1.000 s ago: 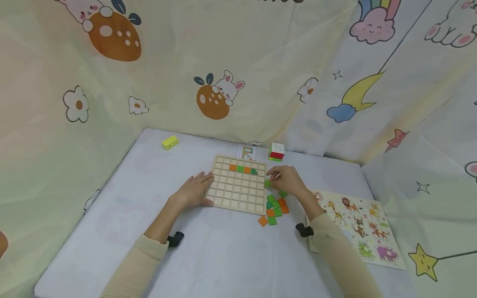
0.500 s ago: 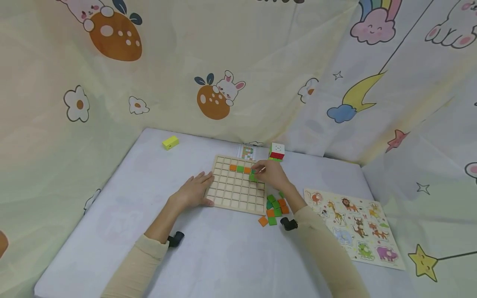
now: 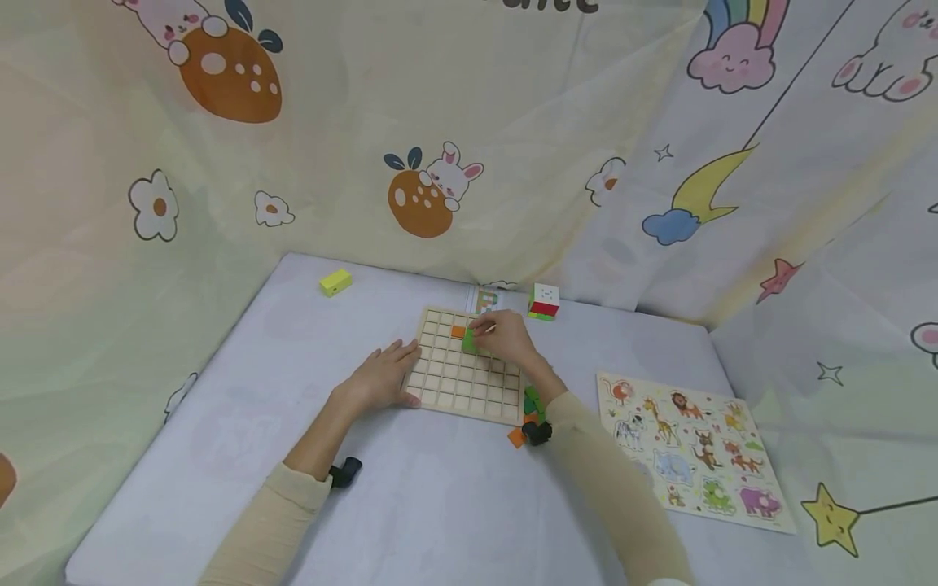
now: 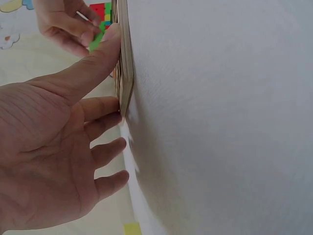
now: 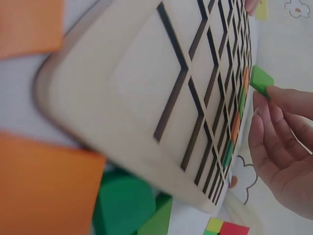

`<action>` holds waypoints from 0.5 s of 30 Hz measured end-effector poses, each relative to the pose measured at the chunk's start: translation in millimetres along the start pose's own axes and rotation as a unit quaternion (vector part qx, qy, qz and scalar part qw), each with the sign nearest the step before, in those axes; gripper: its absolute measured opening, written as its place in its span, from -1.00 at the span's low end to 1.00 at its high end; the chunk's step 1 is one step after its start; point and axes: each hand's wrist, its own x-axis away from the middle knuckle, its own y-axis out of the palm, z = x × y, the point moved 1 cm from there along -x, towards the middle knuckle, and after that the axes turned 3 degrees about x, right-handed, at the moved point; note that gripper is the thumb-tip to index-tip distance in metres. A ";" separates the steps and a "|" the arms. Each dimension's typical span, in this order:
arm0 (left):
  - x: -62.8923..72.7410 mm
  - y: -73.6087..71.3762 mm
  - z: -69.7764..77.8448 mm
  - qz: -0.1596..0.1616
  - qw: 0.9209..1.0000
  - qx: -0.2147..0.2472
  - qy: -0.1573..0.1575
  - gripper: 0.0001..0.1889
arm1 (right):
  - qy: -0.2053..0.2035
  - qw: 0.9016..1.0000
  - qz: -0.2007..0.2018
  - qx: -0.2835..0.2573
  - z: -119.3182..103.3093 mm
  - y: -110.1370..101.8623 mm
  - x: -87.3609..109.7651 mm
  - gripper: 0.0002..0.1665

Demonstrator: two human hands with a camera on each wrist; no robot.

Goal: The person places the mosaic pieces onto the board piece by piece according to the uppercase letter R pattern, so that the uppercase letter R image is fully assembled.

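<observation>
A wooden grid board is laid flat on the white counter. Most of its square cells are seen empty. In the far row an orange tile is seated in a cell; in the right wrist view further orange and green tiles are seen in that same row, partly hidden in the head view by the right hand.

A green tile is pinched between the thumb and fingers of the right hand, over the far rows of the board, just beside the orange tile. Whether it touches the board cannot be told.

The left hand is rested on the counter at the board's left edge, fingers spread and fairly straight, with the thumb laid against the board's rim; nothing is gripped.

A loose heap of green and orange tiles is noted on the counter at the board's near right corner. A pattern card and a colour cube are noted beyond the board, a yellow block far left, and an animal puzzle to the right.

Dark lettering is cut off at the top edge of the printed cloth; it cannot be read.
</observation>
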 end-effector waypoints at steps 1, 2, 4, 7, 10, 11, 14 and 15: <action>0.0 0.2 0.0 0.000 1.000 0.001 0.000 0.08 | 0.001 1.000 -0.001 -0.001 -0.7 1.5 -1.1 -0.76; -0.1 0.2 0.1 0.000 1.000 0.002 0.000 0.08 | 0.003 1.000 -0.002 -0.003 -1.7 3.1 -2.3 -0.76; 0.0 0.2 0.0 -0.001 1.000 0.003 0.000 0.08 | 0.004 1.000 -0.002 -0.002 -3.8 6.2 -4.8 -0.76; -0.5 0.7 -1.0 -0.001 1.000 0.001 0.001 0.08 | 0.007 1.000 -0.002 -0.002 -5.6 11.0 -8.7 -0.79; -1.2 1.3 -2.2 -0.001 1.000 0.001 0.002 0.08 | 0.010 1.000 -0.002 0.001 -5.5 16.1 -12.1 -0.80; -1.3 1.3 -2.4 -0.001 1.000 0.002 0.003 0.08 | 0.009 1.000 -0.002 0.001 -5.2 17.8 -13.0 -0.81; -1.1 1.1 -2.7 -0.001 1.000 0.004 0.005 0.08 | 0.014 1.000 0.000 0.002 -4.4 22.4 -15.3 -0.83; -0.8 1.0 -2.7 0.001 1.000 0.004 0.007 0.08 | 0.014 1.000 0.002 0.004 -4.1 23.7 -15.9 -0.83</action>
